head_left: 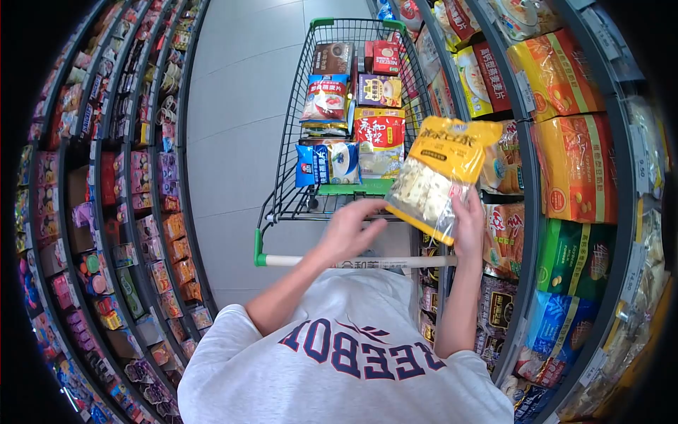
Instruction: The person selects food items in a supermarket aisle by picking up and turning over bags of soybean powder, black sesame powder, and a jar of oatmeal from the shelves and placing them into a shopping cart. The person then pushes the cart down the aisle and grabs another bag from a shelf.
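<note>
My right hand (468, 225) grips the lower right edge of a yellow snack bag (441, 173), whose clear window shows pale, chunky pieces. The bag is tilted, above the right side of the shopping cart (272, 169). My left hand (354, 230) is near the bag's lower left corner, fingers loosely spread and holding nothing; whether a fingertip touches the bag I cannot tell. In the cart lie a blue oatmeal bag (328, 164), a red and white pouch (380, 134), another oatmeal bag (326, 99) and several boxes, among them a brown box (332, 59).
Shelves of small colourful packets (145, 169) line the left side. On the right, shelves hold orange bags (579, 166), a green bag (573, 256) and a blue bag (554, 325). The cart's handle (296, 261) crosses before my body. Grey tiled floor (236, 92) runs along the aisle.
</note>
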